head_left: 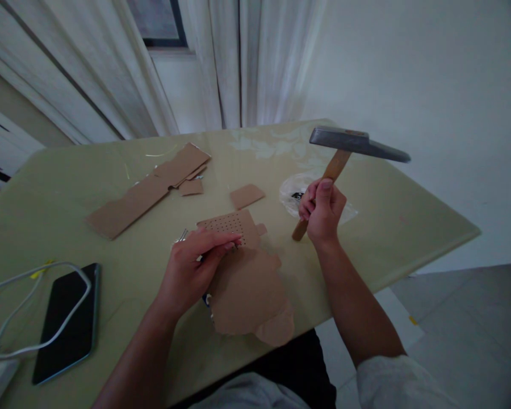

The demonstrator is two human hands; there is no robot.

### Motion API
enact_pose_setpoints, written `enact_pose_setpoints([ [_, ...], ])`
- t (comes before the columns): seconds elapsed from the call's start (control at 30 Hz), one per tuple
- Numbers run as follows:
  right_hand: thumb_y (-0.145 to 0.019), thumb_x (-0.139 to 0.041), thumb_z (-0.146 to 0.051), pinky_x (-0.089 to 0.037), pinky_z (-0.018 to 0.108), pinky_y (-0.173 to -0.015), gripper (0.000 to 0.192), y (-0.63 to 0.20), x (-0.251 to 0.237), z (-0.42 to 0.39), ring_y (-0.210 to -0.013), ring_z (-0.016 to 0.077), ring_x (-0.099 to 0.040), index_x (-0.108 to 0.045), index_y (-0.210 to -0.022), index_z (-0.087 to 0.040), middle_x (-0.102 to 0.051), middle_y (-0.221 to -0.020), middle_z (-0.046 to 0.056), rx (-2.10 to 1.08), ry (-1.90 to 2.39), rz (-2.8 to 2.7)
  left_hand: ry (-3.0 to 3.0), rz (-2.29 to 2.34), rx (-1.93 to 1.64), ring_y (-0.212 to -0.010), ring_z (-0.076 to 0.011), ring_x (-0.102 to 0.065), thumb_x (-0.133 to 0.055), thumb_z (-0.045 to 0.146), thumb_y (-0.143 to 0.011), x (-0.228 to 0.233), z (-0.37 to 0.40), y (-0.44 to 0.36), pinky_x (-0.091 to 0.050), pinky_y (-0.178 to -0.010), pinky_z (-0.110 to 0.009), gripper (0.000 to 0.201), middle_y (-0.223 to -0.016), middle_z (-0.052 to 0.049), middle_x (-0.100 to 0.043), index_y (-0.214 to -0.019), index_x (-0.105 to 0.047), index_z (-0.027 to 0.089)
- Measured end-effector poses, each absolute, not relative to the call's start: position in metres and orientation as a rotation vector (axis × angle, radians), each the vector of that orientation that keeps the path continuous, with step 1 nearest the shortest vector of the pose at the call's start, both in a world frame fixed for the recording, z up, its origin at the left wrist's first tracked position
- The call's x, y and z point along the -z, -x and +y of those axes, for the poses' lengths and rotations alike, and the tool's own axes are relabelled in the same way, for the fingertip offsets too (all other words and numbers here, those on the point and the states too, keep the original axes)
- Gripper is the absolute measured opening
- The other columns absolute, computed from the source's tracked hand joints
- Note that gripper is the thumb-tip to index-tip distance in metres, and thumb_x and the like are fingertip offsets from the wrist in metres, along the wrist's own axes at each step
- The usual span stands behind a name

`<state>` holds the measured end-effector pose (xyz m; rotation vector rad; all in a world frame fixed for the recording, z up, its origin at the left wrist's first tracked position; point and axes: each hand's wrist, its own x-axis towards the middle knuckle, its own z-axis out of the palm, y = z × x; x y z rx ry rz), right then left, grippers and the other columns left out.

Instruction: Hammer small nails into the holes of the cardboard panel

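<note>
Cardboard sheet (247, 284) lies flat at the near edge of the worktop (409, 221), with a grid of small holes punched in its far end. Left hand (191, 270) rests on the sheet's left side, fingers pinched narrow at the hole grid; it seems to hold something small and thin there, too small to identify. Metal pins or nails (181, 236) poke out just behind the left hand. Right hand (321, 210) is closed in a fist around the wooden handle of a hammer (344, 150), gripping low on the handle; steel head is raised above the worktop, up and to the right of the sheet, handle tilted, its butt end near or at the surface, cannot tell which. Behind the right hand sits a clear plastic bag (298, 193) with dark small bits inside. Small cardboard scrap (247, 196) lies just beyond the sheet; a long folded cardboard strip (149, 190) and another scrap (191, 187) lie further left, well apart from the hands. Dark phone (68, 324) lies face up at the left near edge, with a white cable (29, 272) looped across it. Pale curtains (234, 62) hang behind the worktop.
</note>
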<state>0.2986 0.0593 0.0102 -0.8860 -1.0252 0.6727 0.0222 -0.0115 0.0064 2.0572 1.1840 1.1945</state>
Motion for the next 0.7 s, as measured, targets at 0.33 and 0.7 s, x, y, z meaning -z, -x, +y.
enact_pose_setpoints([
  [0.33,-0.087,-0.070,-0.094,-0.025,0.022,-0.031,0.073,-0.2988,-0.0112,0.0590,-0.034,0.0066,-0.030,-0.049,-0.069,-0.026,-0.033,-0.049,-0.012,-0.671,0.910,-1.030,-2.097,1.115,-1.220,-0.095,-0.0161,-0.082,-0.071,0.017,-0.108,-0.0077,-0.0117,-0.0238,-0.059,-0.087,-0.028,0.025,-0.105,0.003,-0.090,-0.117,-0.089,0.030],
  [0.7,-0.089,-0.068,-0.094,-0.025,0.023,-0.031,0.073,-0.2991,-0.0110,0.0594,-0.034,0.0066,-0.030,-0.047,-0.069,-0.027,-0.032,-0.050,-0.012,-0.659,0.917,-1.040,-2.113,1.106,-1.219,-0.098,-0.0145,-0.082,-0.071,0.016,-0.108,-0.0064,-0.0121,-0.0242,-0.059,-0.089,-0.026,0.025,-0.107,0.005,-0.090,-0.118,-0.089,0.031],
])
